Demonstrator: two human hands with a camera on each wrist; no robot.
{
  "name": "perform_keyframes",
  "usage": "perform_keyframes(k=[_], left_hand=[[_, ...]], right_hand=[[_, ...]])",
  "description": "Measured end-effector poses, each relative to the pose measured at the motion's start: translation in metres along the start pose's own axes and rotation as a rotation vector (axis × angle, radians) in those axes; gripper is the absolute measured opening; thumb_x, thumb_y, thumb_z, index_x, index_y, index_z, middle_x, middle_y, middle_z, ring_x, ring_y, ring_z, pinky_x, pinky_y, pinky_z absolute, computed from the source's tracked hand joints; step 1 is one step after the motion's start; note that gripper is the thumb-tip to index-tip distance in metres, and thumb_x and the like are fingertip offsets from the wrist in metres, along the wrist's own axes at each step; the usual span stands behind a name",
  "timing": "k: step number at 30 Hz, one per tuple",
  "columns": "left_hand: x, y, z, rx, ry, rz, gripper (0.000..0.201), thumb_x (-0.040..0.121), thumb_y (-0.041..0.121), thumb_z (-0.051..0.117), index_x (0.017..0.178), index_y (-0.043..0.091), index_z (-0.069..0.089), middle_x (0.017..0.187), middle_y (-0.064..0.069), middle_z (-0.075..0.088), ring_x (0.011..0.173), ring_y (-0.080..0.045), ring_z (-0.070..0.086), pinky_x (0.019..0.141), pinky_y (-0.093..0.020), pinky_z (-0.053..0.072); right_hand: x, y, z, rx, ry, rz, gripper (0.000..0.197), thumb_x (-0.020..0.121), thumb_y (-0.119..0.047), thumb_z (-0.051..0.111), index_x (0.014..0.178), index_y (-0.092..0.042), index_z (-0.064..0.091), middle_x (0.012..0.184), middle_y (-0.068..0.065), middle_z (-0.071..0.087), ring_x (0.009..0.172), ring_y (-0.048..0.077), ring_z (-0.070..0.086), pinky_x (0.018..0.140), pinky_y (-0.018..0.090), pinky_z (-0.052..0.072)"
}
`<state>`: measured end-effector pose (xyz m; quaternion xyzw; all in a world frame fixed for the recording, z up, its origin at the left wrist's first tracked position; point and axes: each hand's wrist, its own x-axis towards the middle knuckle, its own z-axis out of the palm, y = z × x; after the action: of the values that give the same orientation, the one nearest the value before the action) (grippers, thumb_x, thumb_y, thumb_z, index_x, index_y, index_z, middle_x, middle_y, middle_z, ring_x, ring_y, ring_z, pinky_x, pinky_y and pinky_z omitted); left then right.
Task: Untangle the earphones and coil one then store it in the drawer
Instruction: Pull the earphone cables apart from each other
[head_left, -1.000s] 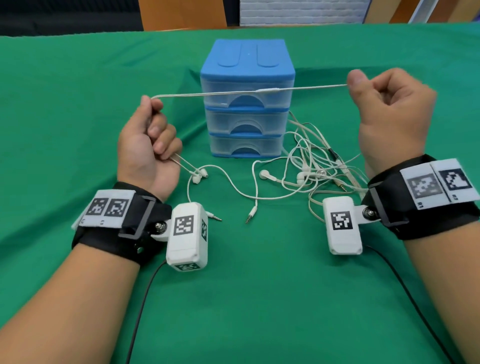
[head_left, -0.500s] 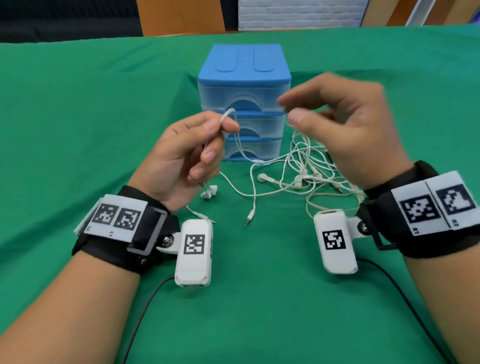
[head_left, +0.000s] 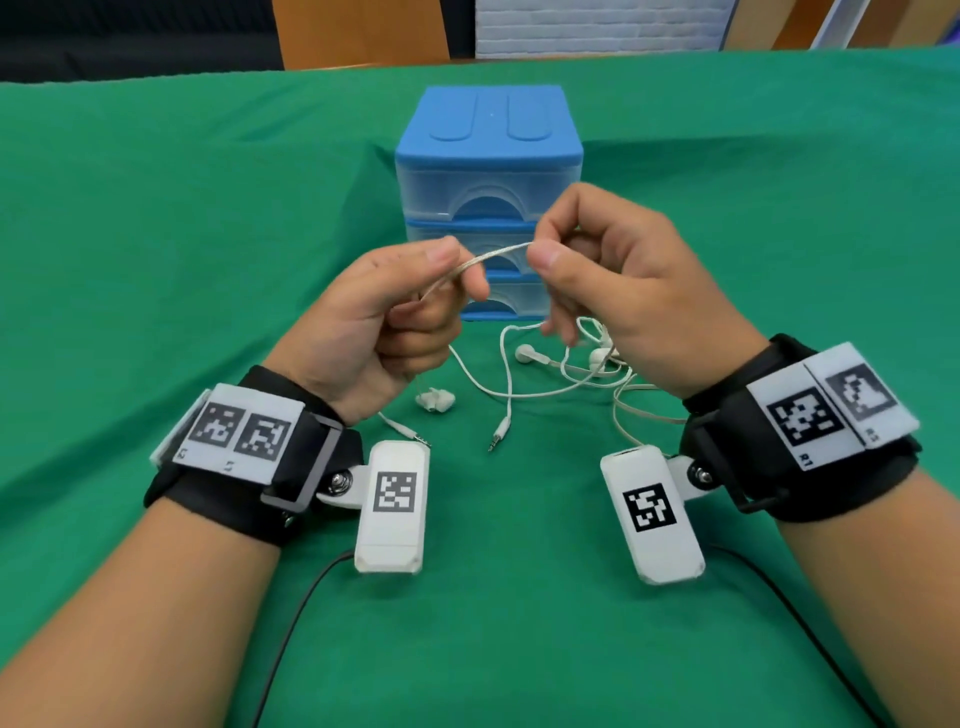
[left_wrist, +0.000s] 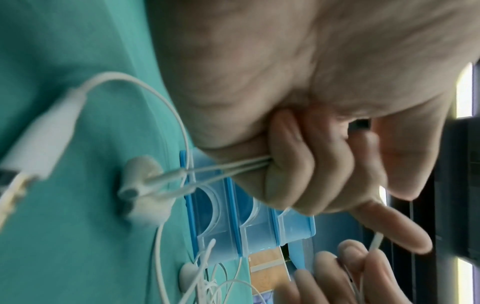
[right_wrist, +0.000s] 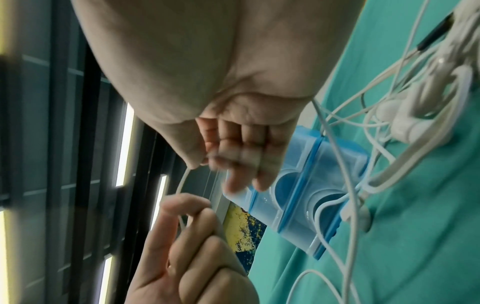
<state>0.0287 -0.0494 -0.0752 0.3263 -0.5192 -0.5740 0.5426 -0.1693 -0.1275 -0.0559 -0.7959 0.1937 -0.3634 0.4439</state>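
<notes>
Soft matt green cloth (head_left: 156, 218) is covering the table, creasing gently beside the small plastic drawer unit (head_left: 488, 171) — its blue top is looking smooth and faintly satiny, its clear drawer fronts glossy and see-through. The thin white earphone cable (head_left: 498, 253) is showing as smooth rubbery plastic, the white earbuds (head_left: 435, 400) catching a slight sheen — hard, polished plastic — and the jack plug (head_left: 497, 435) is glinting like metal.

Black wrist straps (head_left: 249, 483), white marker tags, white camera boxes (head_left: 392, 506), black cables
</notes>
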Motion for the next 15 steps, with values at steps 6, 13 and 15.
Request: perform_keyframes(k=[6, 13, 15], left_hand=[[0.000, 0.004, -0.002, -0.120, 0.052, -0.039, 0.044, 0.103, 0.028, 0.036, 0.062, 0.019, 0.045, 0.053, 0.006, 0.013, 0.040, -0.007, 0.006, 0.037, -0.024, 0.003], [0.003, 0.009, -0.001, -0.251, 0.083, 0.107, 0.038, 0.106, 0.017, 0.028, 0.133, 0.008, 0.054, 0.052, 0.008, 0.031, 0.038, -0.007, 0.011, 0.035, -0.018, 0.010], [0.004, 0.007, -0.001, -0.244, 0.126, 0.121, 0.043, 0.105, 0.014, 0.030, 0.144, 0.002, 0.044, 0.059, 0.008, 0.049, 0.036, -0.005, 0.022, 0.036, -0.015, 0.015]], right_hand=[[0.003, 0.009, -0.008, -0.102, 0.144, 0.010, 0.021, 0.096, -0.017, 0.065, 0.081, -0.005, 0.057, 0.058, 0.008, 0.038, 0.047, 0.012, 0.029, 0.044, 0.026, 0.027], [0.001, 0.016, -0.015, -0.181, 0.162, 0.037, 0.028, 0.096, -0.020, 0.065, 0.077, 0.000, 0.062, 0.058, 0.010, 0.040, 0.047, 0.010, 0.029, 0.046, 0.020, 0.025], [-0.001, 0.013, -0.015, -0.197, 0.076, 0.045, 0.026, 0.096, -0.017, 0.065, 0.080, 0.003, 0.065, 0.057, 0.012, 0.041, 0.048, 0.007, 0.029, 0.048, 0.018, 0.026]])
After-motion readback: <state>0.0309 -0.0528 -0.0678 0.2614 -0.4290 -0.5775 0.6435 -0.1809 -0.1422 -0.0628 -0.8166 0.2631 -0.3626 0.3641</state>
